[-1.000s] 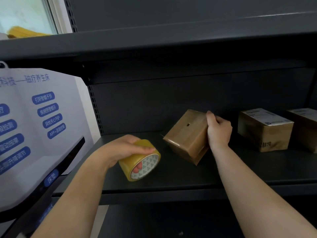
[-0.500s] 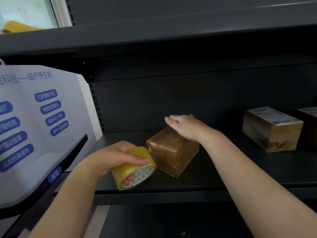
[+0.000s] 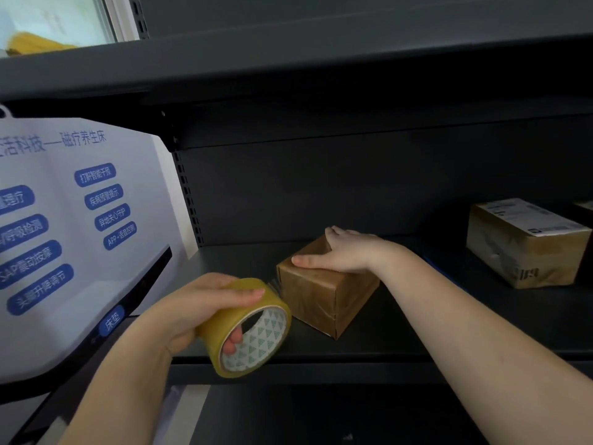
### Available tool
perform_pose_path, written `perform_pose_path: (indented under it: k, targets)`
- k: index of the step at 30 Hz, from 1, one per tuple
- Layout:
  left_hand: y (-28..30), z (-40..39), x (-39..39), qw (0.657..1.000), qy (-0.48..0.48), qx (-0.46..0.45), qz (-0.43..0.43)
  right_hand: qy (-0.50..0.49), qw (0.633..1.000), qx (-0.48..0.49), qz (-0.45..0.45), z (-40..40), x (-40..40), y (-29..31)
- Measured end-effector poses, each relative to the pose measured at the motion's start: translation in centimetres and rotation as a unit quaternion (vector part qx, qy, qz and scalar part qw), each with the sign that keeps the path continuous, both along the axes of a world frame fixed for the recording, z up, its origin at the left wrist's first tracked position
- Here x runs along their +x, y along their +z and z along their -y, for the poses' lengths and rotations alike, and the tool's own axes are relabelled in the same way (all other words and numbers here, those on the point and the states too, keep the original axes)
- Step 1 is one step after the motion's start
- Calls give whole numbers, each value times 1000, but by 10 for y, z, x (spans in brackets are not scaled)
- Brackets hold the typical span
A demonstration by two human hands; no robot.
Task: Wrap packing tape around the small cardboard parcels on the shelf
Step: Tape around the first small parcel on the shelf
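A small brown cardboard parcel [image 3: 324, 298] sits flat on the dark shelf [image 3: 401, 342], its sides glossy with tape. My right hand [image 3: 345, 253] lies palm down on its top, fingers spread, pressing it. A yellowish roll of packing tape [image 3: 248, 327] with a white patterned core is gripped by my left hand [image 3: 199, 308], thumb over the outer rim and a finger inside the core. The roll is just left of the parcel, and a short strip of clear tape runs from it to the parcel's left edge.
A second parcel with a white shipping label [image 3: 526, 242] stands at the right of the shelf, and a third [image 3: 585, 210] peeks in at the frame edge. A white sign with blue buttons [image 3: 73, 232] stands to the left. The upper shelf [image 3: 288, 62] overhangs closely.
The parcel went from tilted on an edge in my right hand to flat on the shelf, nearer the left. My right hand moved onto its top. The tape roll came up beside the parcel.
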State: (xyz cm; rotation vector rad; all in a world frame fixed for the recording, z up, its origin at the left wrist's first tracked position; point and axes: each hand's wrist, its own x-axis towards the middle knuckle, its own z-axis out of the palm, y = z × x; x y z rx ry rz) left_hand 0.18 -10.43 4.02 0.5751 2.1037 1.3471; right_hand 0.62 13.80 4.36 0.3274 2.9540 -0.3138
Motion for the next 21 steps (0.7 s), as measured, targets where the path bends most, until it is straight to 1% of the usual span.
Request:
perform_pose_path:
  k: [4, 7, 9, 10, 12, 14, 16, 18, 21]
  targets:
    - [-7, -1, 6, 1000, 5, -12, 11, 6, 1000, -9, 6, -1, -2, 0]
    - [-6, -8, 10, 1000, 2, -13, 9, 21, 1000, 8, 6, -5, -7, 0]
    - [-9, -15, 2, 998, 53, 20, 4, 19, 1000, 15, 3, -8, -16, 2]
    - [-10, -19, -2, 996, 80, 35, 2, 5, 1000, 12, -8, -9, -21, 3]
    - [-12, -29, -10, 993, 105, 46, 1, -34, 997, 7, -69, -8, -30, 7]
    - [-13, -33, -17, 994, 98, 44, 8, -53, 988, 17, -145, -3, -33, 7]
    - [-13, -32, -23, 996, 86, 25, 8, -59, 977, 23, -202, 3, -29, 1]
    - [-14, -30, -30, 996, 82, 5, -29, -69, 970, 13, -233, 7, -22, -5]
    - [-11, -35, -40, 993, 45, 7, -105, -59, 972, -25, -226, 7, -14, -9]
